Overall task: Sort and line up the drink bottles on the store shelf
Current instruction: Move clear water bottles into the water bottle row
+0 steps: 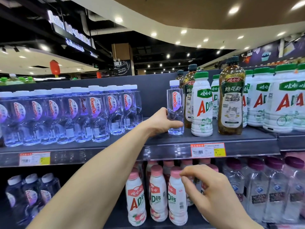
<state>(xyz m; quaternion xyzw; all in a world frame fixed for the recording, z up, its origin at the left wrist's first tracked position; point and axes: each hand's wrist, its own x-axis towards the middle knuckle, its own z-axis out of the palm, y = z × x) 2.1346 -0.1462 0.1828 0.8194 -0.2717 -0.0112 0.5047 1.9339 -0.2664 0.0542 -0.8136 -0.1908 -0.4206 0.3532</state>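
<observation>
A lone clear water bottle [175, 103] with a white cap and red lettering stands upright on the upper shelf [231, 138], beside a white green-capped milk drink bottle [202, 106]. My left hand [162, 121] is wrapped around the water bottle's lower half. A row of matching water bottles [69, 113] fills the shelf's left part, with a gap between it and the lone bottle. My right hand [209, 190] hovers lower down, fingers apart, in front of pink-capped milk drink bottles [158, 192] on the shelf below, holding nothing.
Amber tea bottles [231, 98] and more white green-capped bottles [283, 100] crowd the upper shelf's right side. Purple-capped clear bottles [274, 189] and dark water bottles [31, 194] stand on the lower shelf. Price tags [208, 150] hang on the shelf edge.
</observation>
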